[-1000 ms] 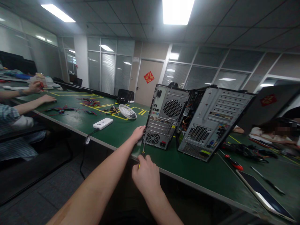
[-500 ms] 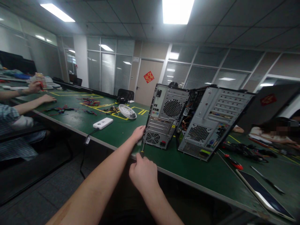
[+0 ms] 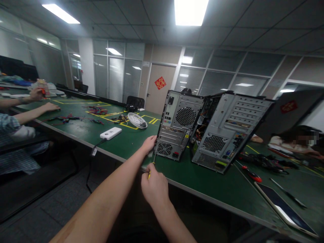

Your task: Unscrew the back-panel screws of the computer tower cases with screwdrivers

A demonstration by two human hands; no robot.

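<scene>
Two computer cases stand upright on the green table, their rear panels facing me: a left case (image 3: pixel 177 126) and a larger right case (image 3: pixel 222 135). My right hand (image 3: pixel 155 184) is closed round the yellow and black handle of a screwdriver (image 3: pixel 149 174), whose shaft points up to the lower left edge of the left case. My left hand (image 3: pixel 149 144) touches the left side of that case; most of its fingers are hidden behind the edge, so its grip cannot be made out.
A white power bank (image 3: pixel 110 133) with a cable and a white oval cover (image 3: pixel 137 120) lie left of the cases. To the right are a red screwdriver (image 3: pixel 253 174), black cables (image 3: pixel 265 162) and a tablet (image 3: pixel 283 206). People sit at both sides.
My right hand has turned slightly round the screwdriver, and more of the yellow handle shows. My left hand and both cases stay in place.
</scene>
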